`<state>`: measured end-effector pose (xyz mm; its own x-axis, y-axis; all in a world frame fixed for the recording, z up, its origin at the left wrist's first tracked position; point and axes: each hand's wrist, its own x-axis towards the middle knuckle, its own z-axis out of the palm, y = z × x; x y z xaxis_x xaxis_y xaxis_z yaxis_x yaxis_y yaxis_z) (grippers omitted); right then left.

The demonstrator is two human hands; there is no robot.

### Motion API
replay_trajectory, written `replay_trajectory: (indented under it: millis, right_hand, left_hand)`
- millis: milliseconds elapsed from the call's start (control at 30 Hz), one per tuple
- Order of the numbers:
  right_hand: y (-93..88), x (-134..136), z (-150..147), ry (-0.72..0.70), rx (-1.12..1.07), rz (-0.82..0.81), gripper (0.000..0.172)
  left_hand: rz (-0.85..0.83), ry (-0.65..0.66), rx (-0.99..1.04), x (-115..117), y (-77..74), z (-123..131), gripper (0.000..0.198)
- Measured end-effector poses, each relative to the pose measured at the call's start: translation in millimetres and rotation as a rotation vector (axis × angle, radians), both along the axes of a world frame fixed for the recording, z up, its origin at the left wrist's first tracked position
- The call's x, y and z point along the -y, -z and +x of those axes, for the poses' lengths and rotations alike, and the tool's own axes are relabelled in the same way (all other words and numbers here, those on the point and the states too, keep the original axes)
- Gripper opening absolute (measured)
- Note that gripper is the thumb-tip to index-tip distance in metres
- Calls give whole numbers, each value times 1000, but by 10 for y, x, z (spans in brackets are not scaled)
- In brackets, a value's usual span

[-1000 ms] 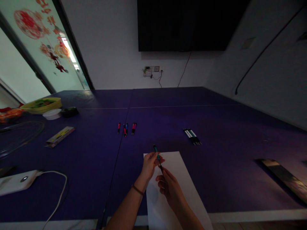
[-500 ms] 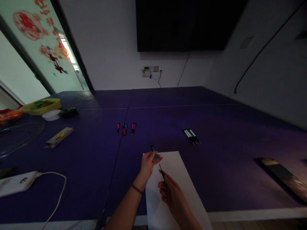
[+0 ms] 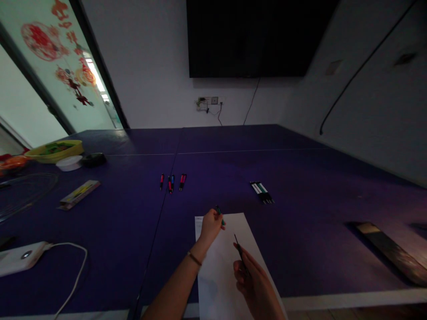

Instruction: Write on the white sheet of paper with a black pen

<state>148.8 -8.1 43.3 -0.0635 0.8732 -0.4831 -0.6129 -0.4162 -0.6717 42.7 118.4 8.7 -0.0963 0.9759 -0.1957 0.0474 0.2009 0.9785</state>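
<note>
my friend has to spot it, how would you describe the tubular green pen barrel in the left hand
On the dark purple table lies a rectangular white paper sheet, the person's left hand above its far end. That hand grips the tubular green pen barrel, whose colour sets it apart from the slim dark pen part in the right hand.

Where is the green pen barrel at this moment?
In the head view, the green pen barrel is in the left hand, near the far edge of the white sheet, to the left of the dark pen piece held in the right hand.
</note>
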Motion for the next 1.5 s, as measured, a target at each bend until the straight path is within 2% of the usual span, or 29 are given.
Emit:
replay_trajectory:
  millis: [133,233,400,633,933,1267,1367,1500]
  right_hand:
    - [30,3,72,21,-31,15,46]
    - [73,6,108,43,-38,4,47]
    - [125,19,152,56,-32,8,43]
    - [95,14,134,58,-33,25,43]
    - [118,2,138,81,-17,31,40]
    - [82,0,123,76,-32,42,37]
    - [90,-10,117,74,-20,52,38]
    - [114,-45,116,77,-31,41,36]
  left_hand:
    - [15,-2,-281,-149,-52,115,6]
    - [3,43,-423,-214,-43,152,6]
    - [0,127,-589,-267,-50,149,9]
    - [-20,170,-725,-305,-131,221,27]
    - [-75,165,-742,-355,-107,255,25]
    - [-99,133,-629,-347,-51,185,25]
    - [-77,91,-556,-346,-78,177,20]
    - [-21,22,-414,-317,-190,126,18]
